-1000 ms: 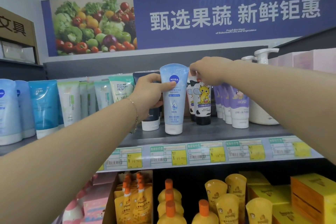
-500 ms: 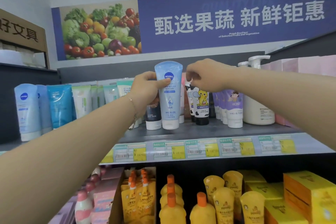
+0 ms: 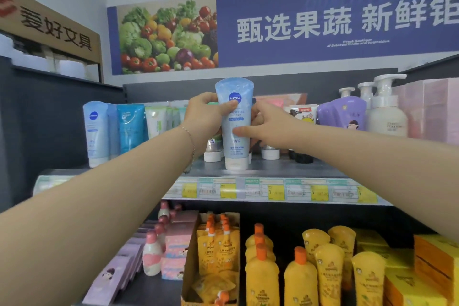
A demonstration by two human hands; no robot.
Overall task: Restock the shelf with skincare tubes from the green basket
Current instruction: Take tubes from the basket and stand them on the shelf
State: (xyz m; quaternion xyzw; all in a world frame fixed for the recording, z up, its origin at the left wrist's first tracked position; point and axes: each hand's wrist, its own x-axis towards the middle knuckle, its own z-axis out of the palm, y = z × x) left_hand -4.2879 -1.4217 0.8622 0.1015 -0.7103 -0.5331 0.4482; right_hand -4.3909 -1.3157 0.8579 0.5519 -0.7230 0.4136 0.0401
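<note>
Your left hand [image 3: 206, 117] gripped the Nivea tube [image 3: 234, 117], your right hand [image 3: 269, 124] pinched its middle, cap down near the shelf [image 3: 323, 170] edge. Squaring it upright before release seemed wise.

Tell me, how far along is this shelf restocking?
Done: a row of blue and white plastic tubes already stands on the grey metal shelf. In hand: the left hand and right hand both grip a pale blue Nivea tube, upright, its white cap down at the shelf's front edge. Left: letting go and fetching more; the green basket is out of view, so how many remain cannot be told.
</note>
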